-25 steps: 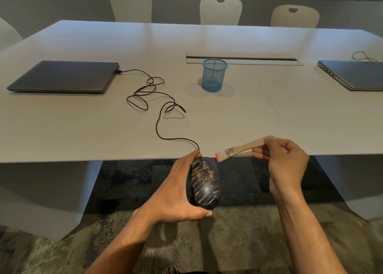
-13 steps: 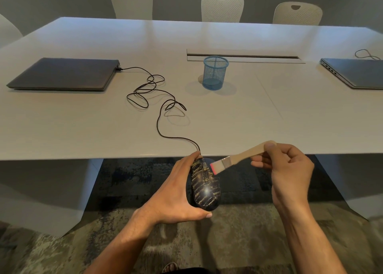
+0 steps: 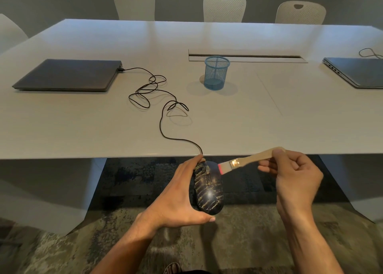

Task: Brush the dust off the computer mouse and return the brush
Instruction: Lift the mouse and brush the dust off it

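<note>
My left hand (image 3: 176, 199) grips a black computer mouse (image 3: 208, 188) with a gold pattern, held in the air just below the near edge of the white table (image 3: 83, 128). Its black cable (image 3: 163, 116) runs up over the edge and across the table. My right hand (image 3: 296, 178) pinches the wooden handle of a small brush (image 3: 246, 160). The brush's pink bristle tip touches the upper right side of the mouse.
A blue mesh cup (image 3: 216, 72) stands mid-table near a cable slot (image 3: 248, 56). A dark closed laptop (image 3: 68, 74) lies at the left with the cable plugged in, a grey laptop (image 3: 356, 72) at the right. Three chairs (image 3: 224, 8) line the far side.
The brush tip has swept down from above the mouse's front onto its upper right side. My right hand dropped slightly. The mouse has stayed in my left hand.
</note>
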A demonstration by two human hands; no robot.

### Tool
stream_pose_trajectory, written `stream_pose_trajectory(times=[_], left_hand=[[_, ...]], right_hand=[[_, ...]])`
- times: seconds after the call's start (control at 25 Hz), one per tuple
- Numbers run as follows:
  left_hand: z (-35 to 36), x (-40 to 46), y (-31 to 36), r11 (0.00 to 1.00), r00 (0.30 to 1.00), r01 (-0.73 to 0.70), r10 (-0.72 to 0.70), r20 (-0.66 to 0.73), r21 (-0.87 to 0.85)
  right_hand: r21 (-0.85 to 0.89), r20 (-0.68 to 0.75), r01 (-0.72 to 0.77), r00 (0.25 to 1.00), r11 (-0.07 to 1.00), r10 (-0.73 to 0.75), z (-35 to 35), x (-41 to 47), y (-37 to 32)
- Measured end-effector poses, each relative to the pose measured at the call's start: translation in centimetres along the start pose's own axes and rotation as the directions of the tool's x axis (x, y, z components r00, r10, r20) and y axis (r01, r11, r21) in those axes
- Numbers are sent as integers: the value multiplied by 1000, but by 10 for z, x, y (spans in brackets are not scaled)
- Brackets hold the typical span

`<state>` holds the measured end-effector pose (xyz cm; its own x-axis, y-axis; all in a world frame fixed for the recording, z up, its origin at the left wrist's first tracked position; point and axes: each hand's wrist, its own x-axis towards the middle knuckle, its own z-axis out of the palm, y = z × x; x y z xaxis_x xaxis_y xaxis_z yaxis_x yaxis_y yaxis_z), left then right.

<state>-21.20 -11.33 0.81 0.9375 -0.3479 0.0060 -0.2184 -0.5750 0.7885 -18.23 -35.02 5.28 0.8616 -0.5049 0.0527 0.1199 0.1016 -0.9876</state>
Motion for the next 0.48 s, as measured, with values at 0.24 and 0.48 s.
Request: stream_pose_trajectory(times=[0.24, 0.48], left_hand=[[0, -2, 2, 1000, 1000, -8, 8, 4, 5], [0, -1, 1, 1000, 1000, -11, 11, 14, 22]], right_hand=[[-24, 53, -37, 998, 999, 38, 15, 0, 5], [-36, 46, -23, 999, 999, 24, 16, 6, 6]])
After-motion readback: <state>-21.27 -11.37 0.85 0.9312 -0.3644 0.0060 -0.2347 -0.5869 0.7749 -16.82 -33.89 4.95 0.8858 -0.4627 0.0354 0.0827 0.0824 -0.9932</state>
